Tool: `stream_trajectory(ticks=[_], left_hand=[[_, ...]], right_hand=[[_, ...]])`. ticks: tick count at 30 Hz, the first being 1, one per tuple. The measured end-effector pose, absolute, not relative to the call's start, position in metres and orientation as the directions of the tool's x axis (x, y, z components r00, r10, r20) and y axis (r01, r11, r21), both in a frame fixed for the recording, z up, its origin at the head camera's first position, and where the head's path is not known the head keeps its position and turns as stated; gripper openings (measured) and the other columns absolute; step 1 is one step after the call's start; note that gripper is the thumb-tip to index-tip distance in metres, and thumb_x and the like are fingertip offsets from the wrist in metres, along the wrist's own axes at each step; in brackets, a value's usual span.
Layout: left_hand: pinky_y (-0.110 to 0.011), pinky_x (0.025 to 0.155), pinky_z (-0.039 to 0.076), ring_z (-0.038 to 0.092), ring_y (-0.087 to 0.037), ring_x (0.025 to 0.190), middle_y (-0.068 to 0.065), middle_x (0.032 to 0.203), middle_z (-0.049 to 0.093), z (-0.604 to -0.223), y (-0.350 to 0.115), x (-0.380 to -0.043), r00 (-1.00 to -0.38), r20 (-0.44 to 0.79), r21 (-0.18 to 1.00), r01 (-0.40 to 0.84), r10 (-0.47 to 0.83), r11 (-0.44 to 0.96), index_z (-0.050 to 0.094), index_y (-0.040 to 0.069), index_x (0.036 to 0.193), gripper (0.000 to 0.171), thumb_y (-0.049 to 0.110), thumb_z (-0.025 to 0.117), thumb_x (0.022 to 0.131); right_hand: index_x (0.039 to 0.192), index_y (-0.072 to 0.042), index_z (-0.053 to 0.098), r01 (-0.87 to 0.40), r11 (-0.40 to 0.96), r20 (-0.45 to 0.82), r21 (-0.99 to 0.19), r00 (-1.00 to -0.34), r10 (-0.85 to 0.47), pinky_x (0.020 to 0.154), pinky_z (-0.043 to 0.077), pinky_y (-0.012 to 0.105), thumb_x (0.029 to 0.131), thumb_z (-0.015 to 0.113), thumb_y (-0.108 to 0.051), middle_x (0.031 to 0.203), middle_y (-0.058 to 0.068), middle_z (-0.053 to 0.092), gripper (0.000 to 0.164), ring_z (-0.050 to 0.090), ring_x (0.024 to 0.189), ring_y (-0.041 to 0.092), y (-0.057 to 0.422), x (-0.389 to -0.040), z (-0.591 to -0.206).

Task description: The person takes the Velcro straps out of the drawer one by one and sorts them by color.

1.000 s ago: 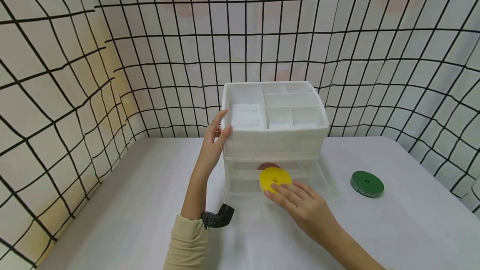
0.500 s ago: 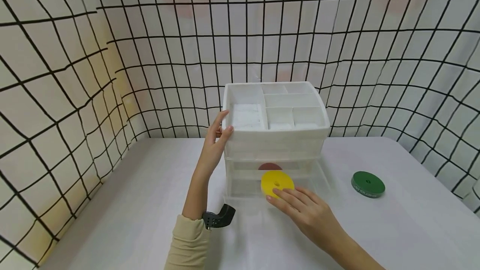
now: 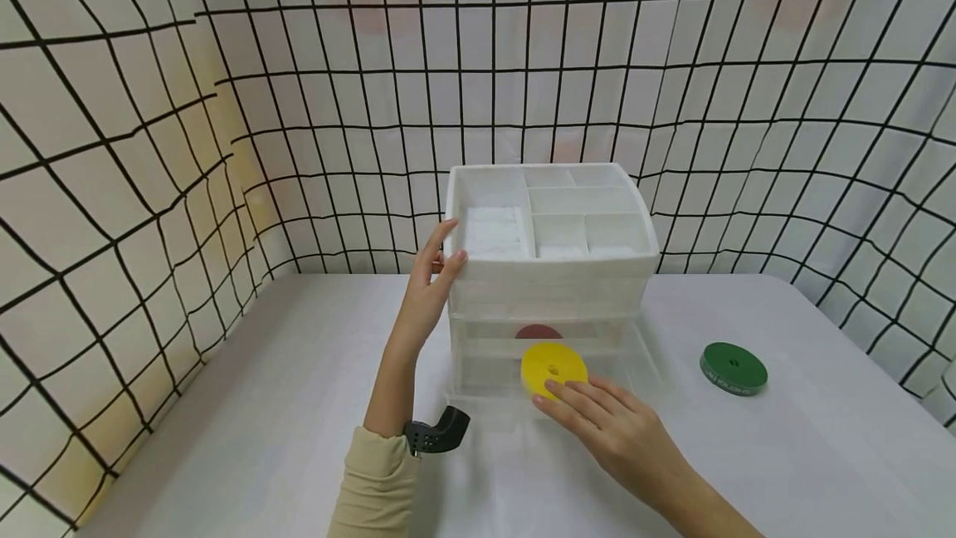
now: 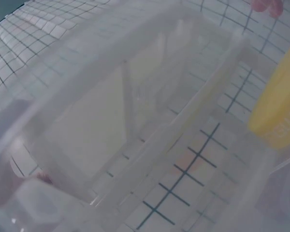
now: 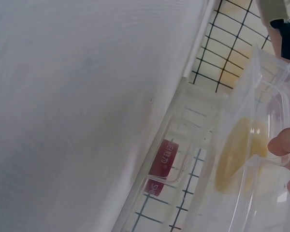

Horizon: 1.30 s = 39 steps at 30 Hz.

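Note:
A white drawer organizer [image 3: 553, 289] with clear drawers stands on the table. My left hand [image 3: 426, 285] grips its upper left side, thumb on the front corner. A lower clear drawer [image 3: 485, 376] is pulled out, and in it a yellow disc [image 3: 551, 365] with a small centre hole leans up. My right hand [image 3: 608, 422] is at the drawer's front; in the right wrist view its fingers [image 5: 286, 141] hook at the dip in the front rim, close to the yellow disc [image 5: 237, 154]. A dark red disc [image 3: 539, 331] shows behind, lettered on its edge in the right wrist view.
A green disc [image 3: 734, 368] lies flat on the white table [image 3: 299, 438] to the organizer's right. The organizer's top is a divided tray [image 3: 568, 202]. Black wire grid panels [image 3: 358, 106] enclose the back and sides. A black strap device [image 3: 436, 432] sits on the left wrist.
My right hand and the yellow disc have come slightly toward me, mostly during the first half second. More of the yellow disc's hole shows. My left hand keeps its place on the organizer.

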State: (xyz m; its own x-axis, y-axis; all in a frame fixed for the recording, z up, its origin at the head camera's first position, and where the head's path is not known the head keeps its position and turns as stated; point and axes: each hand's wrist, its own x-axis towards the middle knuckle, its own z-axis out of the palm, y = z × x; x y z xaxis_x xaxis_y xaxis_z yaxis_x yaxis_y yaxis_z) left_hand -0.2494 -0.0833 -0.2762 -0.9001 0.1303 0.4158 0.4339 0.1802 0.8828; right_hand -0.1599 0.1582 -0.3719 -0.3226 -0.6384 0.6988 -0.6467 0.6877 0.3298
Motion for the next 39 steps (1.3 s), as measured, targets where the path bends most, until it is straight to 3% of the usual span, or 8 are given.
stream_trajectory(ticks=[8, 15, 23, 27, 30, 33, 36, 39], left_hand=[[-0.031, 0.075, 0.036, 0.037, -0.018, 0.093, -0.001, 0.097, 0.03, -0.276, -0.083, -0.248, -0.904, 0.407, 0.885, 0.426, 0.131, 0.187, 0.032, 0.019, 0.141, 0.048, 0.024, 0.044, 0.095], [-0.032, 0.075, 0.036, 0.038, -0.018, 0.094, -0.001, 0.097, 0.03, -0.276, -0.084, -0.249, -0.907, 0.403, 0.887, 0.421, 0.124, 0.19, 0.033, 0.021, 0.141, 0.047, 0.025, 0.044, 0.095], [-0.031, 0.074, 0.035, 0.035, -0.017, 0.09, 0.0, 0.097, 0.029, -0.277, -0.084, -0.25, -0.899, 0.413, 0.883, 0.434, 0.144, 0.178, 0.031, 0.019, 0.141, 0.048, 0.025, 0.044, 0.095], [-0.031, 0.074, 0.034, 0.034, -0.017, 0.09, 0.0, 0.096, 0.028, -0.277, -0.083, -0.249, -0.9, 0.412, 0.883, 0.433, 0.146, 0.178, 0.031, 0.02, 0.141, 0.048, 0.025, 0.044, 0.095], [-0.031, 0.074, 0.034, 0.035, -0.017, 0.09, 0.001, 0.096, 0.028, -0.276, -0.083, -0.249, -0.9, 0.411, 0.884, 0.433, 0.146, 0.178, 0.031, 0.02, 0.141, 0.048, 0.025, 0.044, 0.095], [-0.031, 0.074, 0.035, 0.035, -0.017, 0.09, 0.001, 0.095, 0.028, -0.276, -0.083, -0.249, -0.9, 0.412, 0.884, 0.433, 0.143, 0.178, 0.031, 0.02, 0.141, 0.048, 0.025, 0.044, 0.095], [-0.031, 0.074, 0.035, 0.036, -0.017, 0.09, 0.001, 0.095, 0.028, -0.276, -0.083, -0.249, -0.899, 0.415, 0.883, 0.435, 0.142, 0.177, 0.032, 0.02, 0.141, 0.048, 0.025, 0.045, 0.095], [-0.031, 0.074, 0.035, 0.036, -0.017, 0.09, 0.001, 0.095, 0.029, -0.276, -0.083, -0.249, -0.899, 0.414, 0.883, 0.435, 0.14, 0.176, 0.032, 0.02, 0.141, 0.048, 0.025, 0.045, 0.095]], right_hand=[[0.121, -0.025, 0.058, -0.647, 0.684, 0.697, 0.337, -0.318, -0.643, 0.08, 0.05, 0.036, 0.101, 0.017, -0.025, 0.111, -0.004, 0.065, 0.045, 0.062, 0.095, 0.013, 0.16, -0.16, -0.372], [0.124, -0.025, 0.056, -0.672, 0.677, 0.66, 0.3, -0.366, -0.656, 0.085, 0.048, 0.037, 0.1, 0.016, -0.032, 0.115, -0.004, 0.062, 0.047, 0.06, 0.098, 0.014, 0.161, -0.159, -0.371], [0.116, -0.018, 0.062, -0.738, 0.635, 0.758, 0.228, -0.275, -0.591, 0.091, 0.039, 0.029, 0.097, 0.033, -0.03, 0.113, -0.002, 0.062, 0.037, 0.059, 0.098, 0.013, 0.16, -0.169, -0.355], [0.121, -0.016, 0.059, -0.746, 0.649, 0.728, 0.152, -0.36, -0.584, 0.089, 0.042, 0.029, 0.098, 0.033, -0.031, 0.118, -0.001, 0.06, 0.037, 0.058, 0.099, 0.016, 0.165, -0.175, -0.345], [0.126, -0.018, 0.054, -0.742, 0.668, 0.66, 0.061, -0.472, -0.585, 0.084, 0.048, 0.032, 0.093, 0.05, -0.023, 0.123, -0.001, 0.057, 0.034, 0.057, 0.102, 0.017, 0.169, -0.18, -0.338], [0.13, -0.021, 0.05, -0.709, 0.703, 0.55, -0.051, -0.608, -0.573, 0.087, 0.048, 0.038, 0.084, 0.062, -0.017, 0.127, 0.0, 0.055, 0.047, 0.056, 0.109, 0.019, 0.17, -0.187, -0.331], [0.132, -0.023, 0.047, -0.648, 0.747, 0.412, -0.147, -0.727, -0.55, 0.093, 0.044, 0.042, 0.086, 0.061, -0.021, 0.131, -0.001, 0.052, 0.048, 0.052, 0.116, 0.022, 0.169, -0.195, -0.324], [0.131, -0.022, 0.048, -0.605, 0.769, 0.29, -0.205, -0.788, -0.543, 0.096, 0.041, 0.045, 0.087, 0.06, -0.028, 0.132, -0.001, 0.051, 0.046, 0.049, 0.12, 0.024, 0.167, -0.201, -0.319]])
